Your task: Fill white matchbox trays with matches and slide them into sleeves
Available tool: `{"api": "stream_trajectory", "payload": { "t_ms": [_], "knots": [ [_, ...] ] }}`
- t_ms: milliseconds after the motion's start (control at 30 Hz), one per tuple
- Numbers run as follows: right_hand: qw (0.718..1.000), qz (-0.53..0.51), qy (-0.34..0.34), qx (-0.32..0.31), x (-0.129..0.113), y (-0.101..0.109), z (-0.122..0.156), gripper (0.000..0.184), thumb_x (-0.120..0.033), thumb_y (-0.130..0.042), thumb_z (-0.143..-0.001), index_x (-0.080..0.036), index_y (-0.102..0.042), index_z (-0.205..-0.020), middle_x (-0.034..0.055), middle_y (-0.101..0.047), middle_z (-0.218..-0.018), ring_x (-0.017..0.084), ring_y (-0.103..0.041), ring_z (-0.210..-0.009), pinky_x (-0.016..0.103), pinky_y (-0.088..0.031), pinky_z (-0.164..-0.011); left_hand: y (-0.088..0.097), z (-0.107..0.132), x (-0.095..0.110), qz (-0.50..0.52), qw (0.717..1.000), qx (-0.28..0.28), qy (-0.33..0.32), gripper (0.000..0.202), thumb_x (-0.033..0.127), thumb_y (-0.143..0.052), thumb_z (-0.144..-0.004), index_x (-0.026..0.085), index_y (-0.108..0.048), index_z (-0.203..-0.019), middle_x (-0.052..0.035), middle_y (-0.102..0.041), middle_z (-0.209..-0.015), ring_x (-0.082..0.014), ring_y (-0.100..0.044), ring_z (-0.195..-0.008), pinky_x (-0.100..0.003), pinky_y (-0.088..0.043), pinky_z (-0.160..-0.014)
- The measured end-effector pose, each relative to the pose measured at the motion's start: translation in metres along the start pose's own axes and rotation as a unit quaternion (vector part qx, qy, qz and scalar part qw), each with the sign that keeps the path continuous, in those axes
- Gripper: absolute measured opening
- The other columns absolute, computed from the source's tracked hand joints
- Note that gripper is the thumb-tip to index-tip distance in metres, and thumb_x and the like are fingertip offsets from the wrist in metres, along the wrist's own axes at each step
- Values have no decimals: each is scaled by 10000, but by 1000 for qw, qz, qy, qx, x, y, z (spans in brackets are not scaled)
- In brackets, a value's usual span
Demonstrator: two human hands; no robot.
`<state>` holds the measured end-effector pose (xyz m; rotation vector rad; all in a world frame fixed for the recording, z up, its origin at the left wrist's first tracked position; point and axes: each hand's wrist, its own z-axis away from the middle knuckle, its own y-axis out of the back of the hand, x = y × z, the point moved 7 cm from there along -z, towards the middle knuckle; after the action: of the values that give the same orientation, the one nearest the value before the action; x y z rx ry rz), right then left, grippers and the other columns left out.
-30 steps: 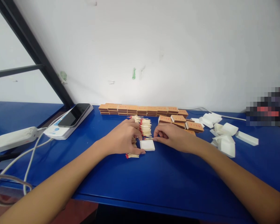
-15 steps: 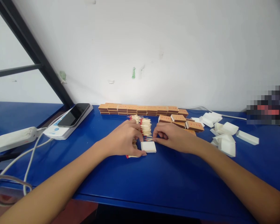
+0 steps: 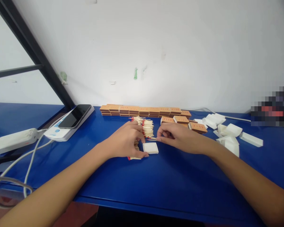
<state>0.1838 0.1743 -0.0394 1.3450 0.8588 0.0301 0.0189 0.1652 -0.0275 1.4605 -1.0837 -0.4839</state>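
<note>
My left hand rests on the blue table, fingers curled over a bunch of red-tipped matches, thumb touching a small white inner tray. A heap of matches lies just behind it. My right hand hovers to the right of the tray, its fingertips pinched together at a few matches beside the heap. Some loose matches stick out below my left hand.
A row of orange matchboxes lines the wall, with more boxes to the right. White empty trays lie scattered at right. A phone on a white device, a white adapter and cables sit at left.
My right hand has lifted slightly and shifted a little right, away from the white tray. My left hand and the tray have stayed nearly still.
</note>
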Motion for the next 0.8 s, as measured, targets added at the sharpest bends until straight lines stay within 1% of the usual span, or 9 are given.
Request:
{"api": "stream_trajectory", "payload": {
  "t_ms": [100, 233, 333, 467, 633, 700, 800],
  "knots": [
    [999, -28, 12, -15, -10, -5, 2, 212, -393, -605, -980, -215, -675, -891, 13, -605, -794, 159, -525, -706, 296, -393, -625, 0, 0, 0, -1, 1000, 1, 3, 363, 495, -897, -737, 176, -804, -885, -31, -687, -842, -204, -573, -836, -382, -422, -843],
    [999, -16, 26, -16, -16, -17, 4, 108, -270, -640, -931, -215, -663, -840, 2, -606, -774, 151, -534, -701, 293, -387, -622, 1, 0, 0, 2, 1000, 4, 7, 355, 478, -906, -731, 174, -798, -882, -34, -680, -839, -210, -571, -845, -381, -419, -837],
    [999, -6, 35, -11, -17, -21, 5, 70, -215, -649, -896, -216, -661, -827, 4, -613, -772, 153, -543, -699, 295, -391, -621, 1, 0, 0, 4, 1000, 12, 3, 354, 476, -911, -727, 186, -799, -894, -35, -680, -857, -218, -574, -871, -380, -421, -839],
    [1000, 7, 30, 1, -19, -17, 7, 81, -201, -656, -875, -218, -654, -796, 6, -612, -764, 157, -550, -702, 298, -395, -624, 1, 1, 1, -8, 1000, 19, -8, 380, 490, -909, -731, 177, -803, -918, -33, -669, -863, -220, -572, -879, -391, -425, -856],
    [999, 25, 34, 30, -25, -10, 7, 98, -193, -650, -871, -220, -652, -777, -4, -591, -728, 154, -545, -692, 303, -388, -634, 2, 1, 2, -12, 1000, 24, -11, 368, 482, -902, -732, 173, -806, -905, -28, -666, -857, -217, -571, -876, -396, -431, -852],
    [998, 32, 36, 50, -21, -6, 5, 113, -227, -646, -890, -219, -660, -779, -4, -579, -717, 156, -540, -686, 306, -391, -641, 3, 0, 3, -8, 1000, 25, -14, 358, 473, -906, -724, 177, -807, -901, -24, -668, -854, -214, -573, -871, -394, -434, -851],
    [996, 49, 31, 70, -9, -1, 1, 118, -267, -637, -917, -214, -682, -822, 8, -594, -752, 161, -544, -699, 311, -399, -659, 3, 0, 6, 0, 1000, 21, -16, 339, 452, -907, -718, 180, -808, -894, -22, -671, -842, -211, -578, -860, -390, -436, -850]
  ]
}}
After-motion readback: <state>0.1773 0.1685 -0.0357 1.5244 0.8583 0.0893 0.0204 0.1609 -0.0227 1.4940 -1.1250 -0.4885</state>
